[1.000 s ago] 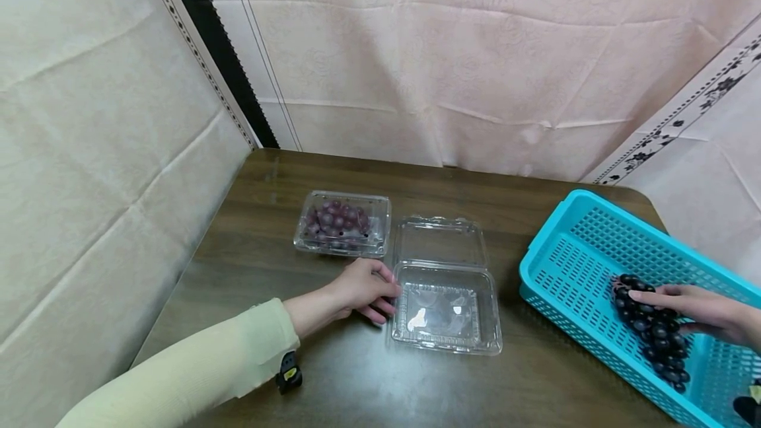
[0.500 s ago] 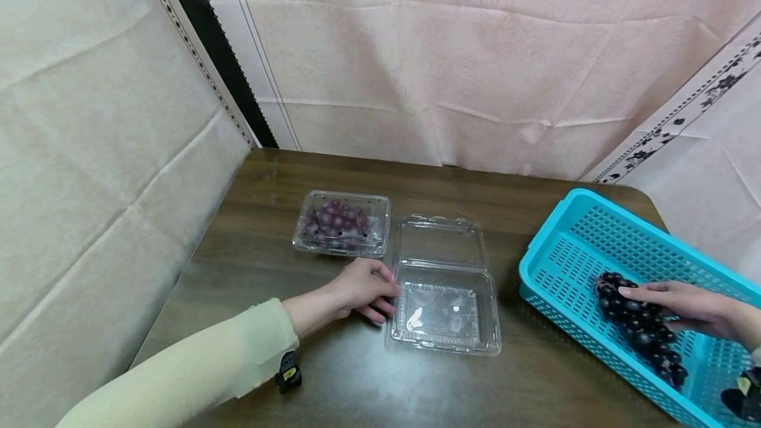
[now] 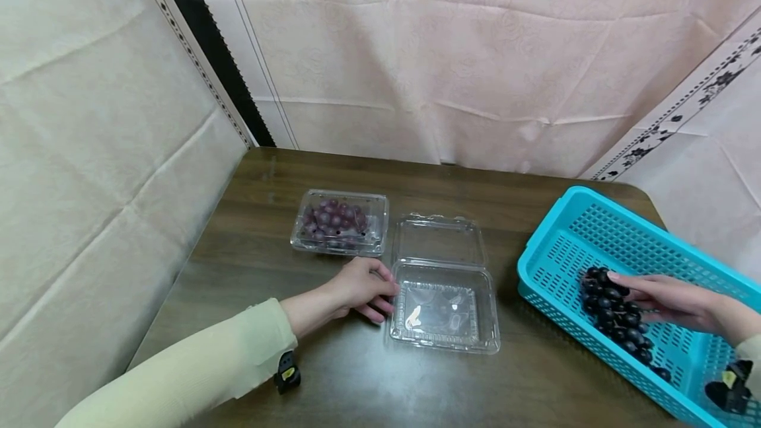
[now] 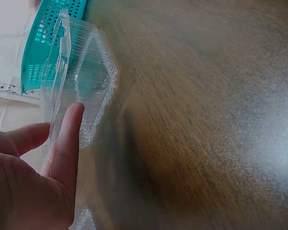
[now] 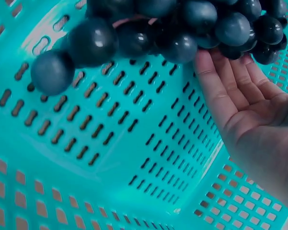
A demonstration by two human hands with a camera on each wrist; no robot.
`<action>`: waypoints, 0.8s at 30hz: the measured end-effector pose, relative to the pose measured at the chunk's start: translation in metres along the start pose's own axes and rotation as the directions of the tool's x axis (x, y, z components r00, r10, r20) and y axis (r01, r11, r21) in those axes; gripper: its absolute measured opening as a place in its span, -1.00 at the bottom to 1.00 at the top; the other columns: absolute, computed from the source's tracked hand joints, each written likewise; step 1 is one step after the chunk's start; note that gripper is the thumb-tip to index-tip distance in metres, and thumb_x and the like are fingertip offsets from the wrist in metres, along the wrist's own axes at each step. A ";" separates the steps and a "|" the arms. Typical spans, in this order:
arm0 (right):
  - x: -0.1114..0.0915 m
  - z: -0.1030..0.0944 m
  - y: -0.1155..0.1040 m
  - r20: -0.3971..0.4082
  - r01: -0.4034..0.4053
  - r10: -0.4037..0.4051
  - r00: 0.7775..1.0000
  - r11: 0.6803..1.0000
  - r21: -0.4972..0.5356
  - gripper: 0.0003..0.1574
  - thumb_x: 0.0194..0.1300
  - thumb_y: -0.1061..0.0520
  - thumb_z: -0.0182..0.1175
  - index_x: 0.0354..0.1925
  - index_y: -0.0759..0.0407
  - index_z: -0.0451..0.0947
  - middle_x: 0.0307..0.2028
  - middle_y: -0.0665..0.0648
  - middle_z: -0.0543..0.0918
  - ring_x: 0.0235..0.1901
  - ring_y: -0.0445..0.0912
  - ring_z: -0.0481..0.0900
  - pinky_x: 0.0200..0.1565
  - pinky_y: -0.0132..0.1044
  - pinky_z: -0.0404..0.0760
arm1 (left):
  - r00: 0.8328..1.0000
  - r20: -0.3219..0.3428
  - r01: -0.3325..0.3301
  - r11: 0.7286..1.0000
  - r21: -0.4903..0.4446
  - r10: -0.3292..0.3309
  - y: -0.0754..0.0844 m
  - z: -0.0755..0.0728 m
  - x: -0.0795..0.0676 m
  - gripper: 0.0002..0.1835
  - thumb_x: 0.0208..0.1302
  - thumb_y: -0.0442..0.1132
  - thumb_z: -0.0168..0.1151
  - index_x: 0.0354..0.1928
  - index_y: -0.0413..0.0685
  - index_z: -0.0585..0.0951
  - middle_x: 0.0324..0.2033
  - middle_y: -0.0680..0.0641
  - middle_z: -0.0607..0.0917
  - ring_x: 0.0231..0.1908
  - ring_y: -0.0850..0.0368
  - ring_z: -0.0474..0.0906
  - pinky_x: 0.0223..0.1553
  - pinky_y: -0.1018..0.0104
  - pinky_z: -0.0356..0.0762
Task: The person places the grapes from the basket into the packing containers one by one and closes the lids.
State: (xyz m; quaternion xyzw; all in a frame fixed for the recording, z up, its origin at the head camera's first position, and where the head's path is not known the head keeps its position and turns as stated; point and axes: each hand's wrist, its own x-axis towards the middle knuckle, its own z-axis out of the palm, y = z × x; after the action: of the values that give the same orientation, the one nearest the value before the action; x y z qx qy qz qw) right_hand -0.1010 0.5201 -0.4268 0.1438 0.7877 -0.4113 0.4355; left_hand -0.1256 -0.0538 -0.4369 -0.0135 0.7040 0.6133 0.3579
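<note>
My left hand [image 3: 364, 289] is at the left rim of an open clear plastic clamshell container [image 3: 444, 342], and the left wrist view has its thumb and finger on either side of the rim [image 4: 60, 72]. The lid is folded back, away from me. Inside a blue plastic basket [image 3: 585, 200] at the right, my right hand [image 3: 674, 299] holds a bunch of dark grapes [image 3: 615, 316] by its upper end, thumb on top. From the right wrist view, fingertips [image 5: 205, 62] support the grapes from below, while the lower grapes hang over the perforated basket floor.
A closed clear container [image 3: 339, 220] with reddish-purple grapes inside stands behind my left hand, left of the open lid. Everything rests on a brown wooden table [image 3: 255, 216]. Pale cloth [image 3: 475, 71] hangs behind the table and on both sides.
My right hand has moved left within the basket, taking the bunch of dark grapes along. My left hand and the open container have stayed in place.
</note>
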 end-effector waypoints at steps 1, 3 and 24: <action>0.000 0.000 0.000 0.017 0.009 -0.009 1.000 1.000 0.016 0.27 0.73 -0.37 -0.28 0.51 0.62 -0.68 0.48 0.81 -0.41 0.49 0.64 -0.35 0.41 0.23 0.54 | 1.000 0.000 0.001 1.000 0.001 -0.001 0.000 0.000 0.000 -0.84 0.42 -0.44 0.36 -0.07 -0.31 0.59 -0.09 -0.30 0.81 -0.39 -0.01 0.82 -0.41 0.12 0.87; -0.001 0.001 0.000 0.050 0.030 -0.032 0.998 0.999 0.033 0.23 0.75 -0.33 -0.30 0.52 0.60 -0.70 0.49 0.77 -0.43 0.50 0.63 -0.38 0.44 0.21 0.52 | 1.000 -0.001 0.005 1.000 0.003 -0.005 0.000 0.000 0.000 -0.85 0.42 -0.44 0.36 -0.07 -0.31 0.59 -0.09 -0.30 0.82 -0.38 -0.02 0.83 -0.41 0.12 0.87; 0.001 0.024 -0.022 0.058 0.137 -0.132 0.989 0.987 -0.083 0.12 0.76 -0.20 -0.15 0.59 0.63 -0.46 0.54 0.74 -0.42 0.53 0.64 -0.24 0.43 0.34 0.47 | 1.000 -0.007 0.012 1.000 0.009 -0.012 0.000 -0.001 -0.002 -0.86 0.44 -0.43 0.35 -0.06 -0.31 0.59 -0.08 -0.32 0.81 -0.36 -0.03 0.83 -0.37 0.08 0.88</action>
State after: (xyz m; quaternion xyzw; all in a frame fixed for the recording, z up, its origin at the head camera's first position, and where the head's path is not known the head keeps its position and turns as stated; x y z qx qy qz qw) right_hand -0.1013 0.4876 -0.4230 0.0602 0.8010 -0.4088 0.4332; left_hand -0.1250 -0.0556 -0.4357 -0.0180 0.7079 0.6079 0.3592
